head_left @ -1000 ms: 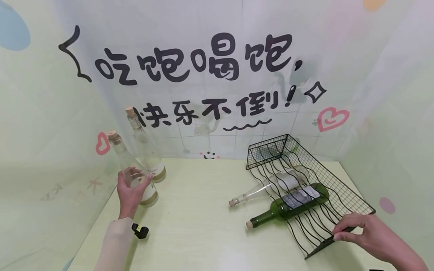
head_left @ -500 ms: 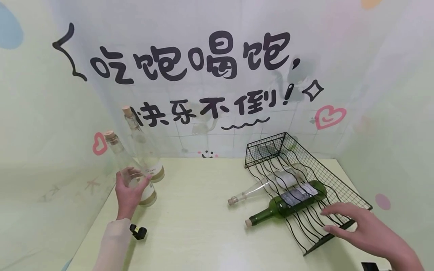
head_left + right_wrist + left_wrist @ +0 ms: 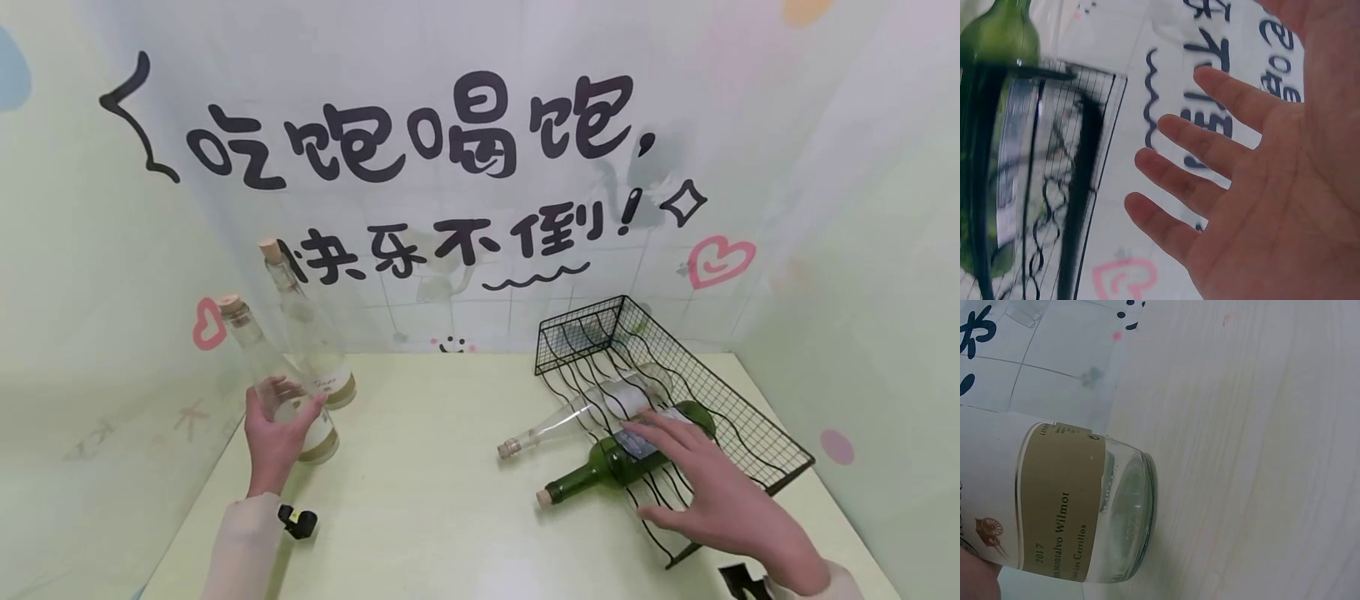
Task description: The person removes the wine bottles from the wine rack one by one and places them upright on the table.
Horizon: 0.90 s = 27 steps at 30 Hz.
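At the left, my left hand grips the body of a clear glass wine bottle that stands upright with a cork in its neck. The left wrist view shows the bottle's gold-and-white label close up, with a thumb at its edge. My right hand is spread, fingers apart, over the black wire wine rack, and overlaps the green wine bottle lying there. In the right wrist view its palm holds nothing. Beside the green bottle lies a clear corked bottle, neck toward the left.
Another clear corked bottle stands upright just behind the gripped one. The pale wooden table meets printed cloth walls at the back and both sides. A black wrist camera sits on the left sleeve.
My right hand has let go of the rack's near edge, spread its fingers and moved left over the green bottle. The left hand keeps its hold. The head view has shifted slightly.
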### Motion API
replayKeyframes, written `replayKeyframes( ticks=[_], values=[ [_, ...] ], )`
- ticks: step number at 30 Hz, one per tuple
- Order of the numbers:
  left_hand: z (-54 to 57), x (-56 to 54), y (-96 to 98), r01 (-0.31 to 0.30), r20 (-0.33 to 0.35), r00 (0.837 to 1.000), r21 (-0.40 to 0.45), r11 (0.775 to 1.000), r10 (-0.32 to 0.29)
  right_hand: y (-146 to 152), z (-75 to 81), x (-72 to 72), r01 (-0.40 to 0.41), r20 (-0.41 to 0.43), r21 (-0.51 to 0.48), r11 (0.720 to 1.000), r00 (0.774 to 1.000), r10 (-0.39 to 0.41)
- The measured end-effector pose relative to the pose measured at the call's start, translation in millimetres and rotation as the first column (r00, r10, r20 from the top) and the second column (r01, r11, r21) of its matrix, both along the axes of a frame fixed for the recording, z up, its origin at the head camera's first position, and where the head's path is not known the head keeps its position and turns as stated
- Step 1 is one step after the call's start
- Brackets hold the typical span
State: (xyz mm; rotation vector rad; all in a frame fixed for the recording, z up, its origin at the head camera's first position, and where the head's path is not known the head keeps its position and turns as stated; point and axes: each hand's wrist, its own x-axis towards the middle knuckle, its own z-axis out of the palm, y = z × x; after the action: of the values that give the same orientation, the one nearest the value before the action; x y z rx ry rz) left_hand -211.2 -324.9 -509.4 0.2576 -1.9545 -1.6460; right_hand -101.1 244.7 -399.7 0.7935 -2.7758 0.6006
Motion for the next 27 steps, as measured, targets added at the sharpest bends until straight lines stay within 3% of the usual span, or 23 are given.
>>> replayKeyframes(
  ticks=[7, 15, 27],
  values=[
    [0.8, -1.6, -0.6, 0.007, -0.003, 1.000, 0.004, 1.000, -0.007, -36.5, -7.8, -12.6, -0.058, 0.019, 0.058, 0.997, 0.998, 0.057],
    [0.3, -1.4, 0.5, 0.006, -0.011, 1.000, -0.001, 1.000, -0.006, -68.9, -25.5, -28.6, -0.124, 0.108, 0.112, 0.986, 0.988, 0.112],
    [-0.2, -1.0, 0.0, 0.005, -0.009, 1.000, 0.002, 1.000, -0.005, -92.7, -53.8, -46.4, -0.142, 0.190, 0.194, 0.971, 0.976, 0.105]
  ],
)
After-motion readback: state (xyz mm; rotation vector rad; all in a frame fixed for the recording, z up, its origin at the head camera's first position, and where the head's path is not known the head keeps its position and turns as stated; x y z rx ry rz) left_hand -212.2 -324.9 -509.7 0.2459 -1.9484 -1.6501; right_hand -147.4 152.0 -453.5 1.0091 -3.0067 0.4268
